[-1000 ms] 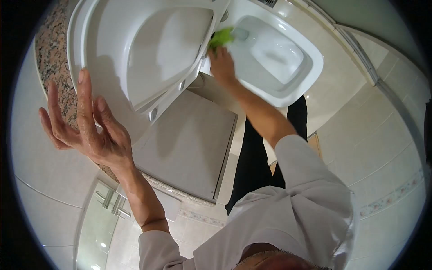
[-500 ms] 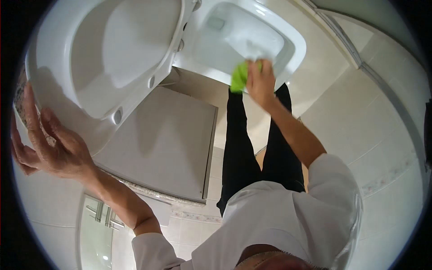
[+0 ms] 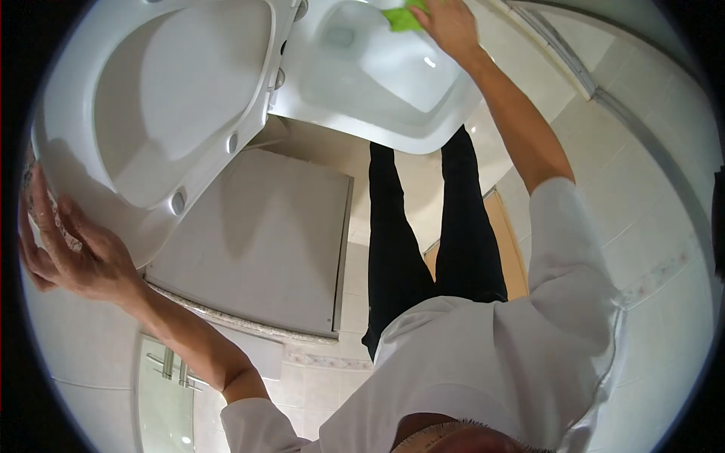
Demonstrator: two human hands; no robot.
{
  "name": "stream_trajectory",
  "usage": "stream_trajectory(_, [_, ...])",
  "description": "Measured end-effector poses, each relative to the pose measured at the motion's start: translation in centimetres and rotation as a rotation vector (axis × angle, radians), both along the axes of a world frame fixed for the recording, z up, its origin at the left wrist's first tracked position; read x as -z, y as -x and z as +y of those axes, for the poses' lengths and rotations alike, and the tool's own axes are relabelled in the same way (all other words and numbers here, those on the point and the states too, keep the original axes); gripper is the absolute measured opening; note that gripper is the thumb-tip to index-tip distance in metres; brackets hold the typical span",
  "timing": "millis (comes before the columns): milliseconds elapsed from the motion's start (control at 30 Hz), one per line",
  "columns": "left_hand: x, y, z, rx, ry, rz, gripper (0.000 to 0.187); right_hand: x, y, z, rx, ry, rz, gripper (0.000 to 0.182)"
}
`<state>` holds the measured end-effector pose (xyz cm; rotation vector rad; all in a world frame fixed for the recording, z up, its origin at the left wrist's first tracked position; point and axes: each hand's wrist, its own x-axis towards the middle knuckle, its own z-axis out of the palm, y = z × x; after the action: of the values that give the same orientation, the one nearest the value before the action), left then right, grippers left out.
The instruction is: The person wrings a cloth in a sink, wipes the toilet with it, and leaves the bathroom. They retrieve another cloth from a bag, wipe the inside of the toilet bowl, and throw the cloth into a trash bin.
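Note:
A bright green cloth (image 3: pixel 402 20) is in my right hand (image 3: pixel 451 32), whose fingers are closed on it. The cloth lies against the far side of the white toilet bowl (image 3: pixel 417 142), near the top edge of the view. At the left, the toilet seat (image 3: pixel 66 106) stands raised with the lid (image 3: pixel 192 83) behind it. My left hand (image 3: pixel 87 260) has its fingers spread at the lid's outer edge, beside a speckled stone surface (image 3: pixel 73 240).
A pale cabinet panel (image 3: pixel 257 234) with a stone edge (image 3: pixel 242 325) stands left of my legs (image 3: pixel 464 219). A metal shower track (image 3: pixel 563 57) curves along the right. Metal handles (image 3: pixel 168 364) show at lower left.
My right hand has moved with the green cloth from the bowl's near rim to its far side, my arm stretching out. My left hand stays nearly in place.

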<state>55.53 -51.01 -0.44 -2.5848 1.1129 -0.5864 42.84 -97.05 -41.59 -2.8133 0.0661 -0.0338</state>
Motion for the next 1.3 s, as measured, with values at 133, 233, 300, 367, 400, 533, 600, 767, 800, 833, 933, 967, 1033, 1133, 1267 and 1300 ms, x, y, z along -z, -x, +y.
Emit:
stream_trajectory(133, [-0.1, 0.5, 0.1, -0.079, -0.083, -0.055, 0.023, -1.5, 9.4, -5.2, 0.037, -0.019, -0.044, 0.043])
stream_trajectory(233, [0.0, 0.8, -0.7, -0.098, -0.138, -0.077, 0.023, -2.2, 16.9, -4.4, 0.178, -0.151, 0.102, 0.044])
stream_trajectory(300, [0.3, 0.7, -1.2, -0.080, -0.061, -0.020, 0.023, -1.3, 20.7, -2.8, 0.242, -0.240, 0.095, 0.040])
stream_trajectory(367, [0.7, 1.3, -2.8, -0.070, 0.037, 0.010, 0.023, -2.4, 22.0, -1.9, 0.345, -0.343, 0.304, 0.042])
stream_trajectory(400, [0.7, 1.5, -3.0, -0.066, 0.074, 0.020, 0.023, -2.7, 21.4, -1.9, 0.355, -0.341, 0.306, 0.042])
stream_trajectory(533, [0.7, 2.1, -2.9, -0.020, 0.031, 0.014, 0.028, -3.8, 14.0, -3.6, 0.417, -0.279, -0.075, 0.047])
stream_trajectory(600, [1.1, 3.3, -5.5, -0.043, 0.176, 0.114, 0.030, -2.6, 14.2, -3.1, 0.416, -0.279, -0.119, 0.049])
stream_trajectory(767, [1.6, 9.4, -12.8, -0.295, 0.778, 0.454, 0.031, -1.9, 24.1, 2.3, 0.583, -0.447, 0.287, 0.043])
stream_trajectory(800, [1.3, 10.3, -12.0, -0.256, 0.600, 0.487, 0.032, -2.7, 26.8, 2.4, 0.405, -0.497, 0.239, 0.039])
stream_trajectory(833, [1.0, 11.4, -11.4, -0.222, 0.417, 0.521, 0.032, -2.5, 29.3, 2.4, 0.374, -0.503, 0.234, 0.036])
stream_trajectory(933, [1.1, 17.0, -17.6, -0.384, 0.469, 0.694, 0.032, -4.4, 31.7, -0.2, 0.503, -0.561, 0.380, 0.032])
stream_trajectory(967, [1.6, 18.8, -19.7, -0.430, 0.534, 0.824, 0.035, -5.1, 31.7, -1.5, 0.679, -0.596, 0.534, 0.029])
stream_trajectory(1033, [3.7, 21.0, -23.5, -0.359, 0.522, 0.885, 0.048, -5.5, 32.3, -4.3, 0.770, -0.598, 0.488, 0.029])
stream_trajectory(1133, [7.8, 24.1, -27.7, -0.469, 0.616, 1.079, 0.052, -6.9, 33.6, -8.5, 0.669, -0.513, 0.581, 0.035])
stream_trajectory(1267, [17.2, 27.7, -32.3, -0.334, 0.487, 1.003, 0.045, -7.4, 36.8, -11.4, 0.665, -0.545, 0.742, 0.038])
stream_trajectory(1300, [19.8, 28.4, -33.3, -0.307, 0.412, 0.975, 0.039, -7.9, 37.3, -11.7, 0.667, -0.553, 0.768, 0.040])
